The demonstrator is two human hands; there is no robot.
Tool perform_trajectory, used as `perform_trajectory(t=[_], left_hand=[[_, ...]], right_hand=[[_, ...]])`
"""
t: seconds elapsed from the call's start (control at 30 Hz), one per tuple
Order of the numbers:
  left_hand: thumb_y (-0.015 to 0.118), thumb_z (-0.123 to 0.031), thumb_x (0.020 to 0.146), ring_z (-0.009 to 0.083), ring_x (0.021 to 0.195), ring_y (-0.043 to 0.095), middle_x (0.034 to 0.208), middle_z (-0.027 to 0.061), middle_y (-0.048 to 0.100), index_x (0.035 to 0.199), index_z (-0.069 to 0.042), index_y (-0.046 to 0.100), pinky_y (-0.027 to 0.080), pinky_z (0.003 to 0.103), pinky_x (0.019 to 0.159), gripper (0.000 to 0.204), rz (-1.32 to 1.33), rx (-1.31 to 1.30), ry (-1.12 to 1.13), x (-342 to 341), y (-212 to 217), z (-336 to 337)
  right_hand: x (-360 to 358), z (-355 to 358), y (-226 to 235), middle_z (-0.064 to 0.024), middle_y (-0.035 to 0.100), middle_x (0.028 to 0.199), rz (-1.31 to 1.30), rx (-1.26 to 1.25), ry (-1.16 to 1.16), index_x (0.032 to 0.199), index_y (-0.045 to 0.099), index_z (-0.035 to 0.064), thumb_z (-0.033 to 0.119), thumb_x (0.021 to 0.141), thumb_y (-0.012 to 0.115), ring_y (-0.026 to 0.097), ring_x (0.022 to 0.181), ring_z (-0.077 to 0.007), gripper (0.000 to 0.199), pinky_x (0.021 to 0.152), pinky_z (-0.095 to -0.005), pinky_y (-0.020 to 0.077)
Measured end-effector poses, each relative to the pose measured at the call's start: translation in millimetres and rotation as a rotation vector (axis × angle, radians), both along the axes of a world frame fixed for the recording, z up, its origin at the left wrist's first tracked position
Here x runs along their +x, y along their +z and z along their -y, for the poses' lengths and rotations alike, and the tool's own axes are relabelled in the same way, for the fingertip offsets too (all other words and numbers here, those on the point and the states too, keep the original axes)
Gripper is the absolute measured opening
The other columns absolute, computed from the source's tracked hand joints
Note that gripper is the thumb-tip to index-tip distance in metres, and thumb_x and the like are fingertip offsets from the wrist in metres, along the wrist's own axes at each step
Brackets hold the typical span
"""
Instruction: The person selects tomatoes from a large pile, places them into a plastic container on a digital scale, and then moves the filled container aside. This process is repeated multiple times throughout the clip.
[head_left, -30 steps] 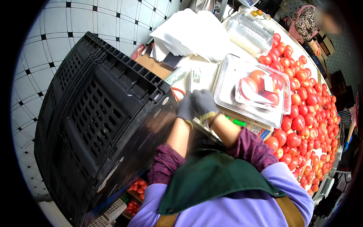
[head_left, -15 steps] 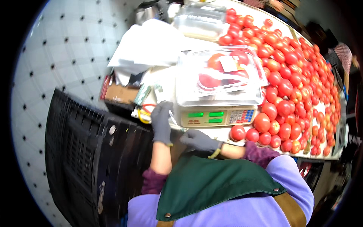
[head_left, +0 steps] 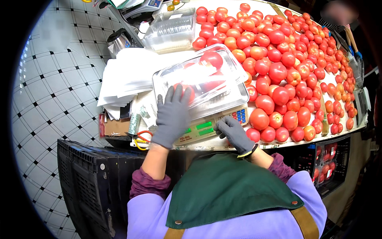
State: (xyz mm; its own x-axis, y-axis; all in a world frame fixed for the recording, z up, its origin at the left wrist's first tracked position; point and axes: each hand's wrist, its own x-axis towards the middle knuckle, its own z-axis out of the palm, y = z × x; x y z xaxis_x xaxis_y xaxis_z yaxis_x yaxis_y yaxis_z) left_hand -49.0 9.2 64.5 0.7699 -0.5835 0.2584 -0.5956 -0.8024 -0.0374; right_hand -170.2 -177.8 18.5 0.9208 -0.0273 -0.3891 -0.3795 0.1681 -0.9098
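A clear plastic box [head_left: 199, 97] holding several red tomatoes [head_left: 211, 60] lies on the metal pan [head_left: 242, 97] of a weighing scale [head_left: 193, 134]. Glare hides part of its top. My left hand [head_left: 172, 116], in a grey glove, is open, its fingers spread over the box's near left corner; whether they touch it I cannot tell. My right hand [head_left: 234, 134], gloved alike, is beside the scale's keypad [head_left: 239, 116] with fingers curled in and thumb against them. What it holds, if anything, is hidden.
Loose tomatoes [head_left: 277, 72] cover the table's right side. White paper sheets [head_left: 131, 75] lie left of the scale, with red-and-yellow scissors [head_left: 142, 139] in front. Behind stand stacked clear containers [head_left: 170, 30] and a metal kettle [head_left: 117, 43]. Black crates [head_left: 85, 175] stand at left; a person's blurred figure is far right.
My left hand has moved up from the table's edge to the box and spread its fingers. My right hand has shifted right to the keypad. The whole view has turned and shifted.
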Motion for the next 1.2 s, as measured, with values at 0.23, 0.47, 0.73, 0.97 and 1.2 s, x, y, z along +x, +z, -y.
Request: perform_trajectory(t=[0.23,0.47,0.73,0.97,1.2], left_hand=[[0.059,-0.011,0.078,0.0369,0.104,0.058,0.117,0.0196,0.058,0.122,-0.012,0.053,0.050,0.041,0.079,0.045,0.021,-0.095,0.023,9.8,33.2,-0.1],[0.059,-0.015,0.079,0.0337,0.095,0.064,0.100,0.0201,0.066,0.110,-0.008,0.062,0.049,0.038,0.083,0.032,-0.399,-0.244,0.058,24.0,89.8,-26.0],[0.052,-0.027,0.093,0.0173,0.104,0.057,0.112,0.0097,0.061,0.123,0.001,0.056,0.046,0.032,0.085,0.042,-1.077,-0.559,0.396,98.5,16.4,-10.5],[0.064,-0.024,0.085,0.0096,0.080,0.054,0.107,0.0037,0.056,0.139,-0.001,0.038,0.046,0.018,0.068,0.064,-1.224,-0.960,-0.250,40.1,14.2,44.0],[0.067,-0.033,0.080,0.0287,0.137,0.030,0.149,0.0163,0.028,0.144,0.002,0.028,0.033,0.044,0.107,0.083,-1.458,-0.897,-0.926,-132.7,49.0,212.1]], right_hand=[[37.2,5.5,24.7,-0.0047,0.059,0.076,0.021,-0.053,0.059,0.088,0.055,0.0010,0.026,0.093,0.052,0.054,0.061,-0.0097,0.026,0.054,-0.0231,0.0452],[118.6,-5.0,17.4,-0.0060,0.061,0.072,0.026,-0.033,0.019,0.089,0.059,0.0002,0.035,0.090,0.058,0.055,0.054,-0.0116,0.034,0.048,-0.0257,0.0451],[42.4,15.1,55.8,-0.0053,0.062,0.111,0.316,0.850,-0.297,0.122,0.052,0.0071,0.029,0.089,0.061,0.061,0.097,-0.0165,0.041,0.082,-0.0323,0.0512],[35.4,65.4,40.1,-0.0173,0.057,0.110,0.194,0.402,-0.507,0.122,0.046,-0.0062,0.030,0.069,0.074,0.057,0.100,-0.0210,0.070,0.086,-0.0317,0.0459],[-187.8,218.6,37.2,-0.0111,0.063,0.100,0.541,0.942,-0.585,0.104,0.060,0.0000,0.021,0.085,0.056,0.060,0.096,-0.0198,0.029,0.091,-0.0348,0.0476]])
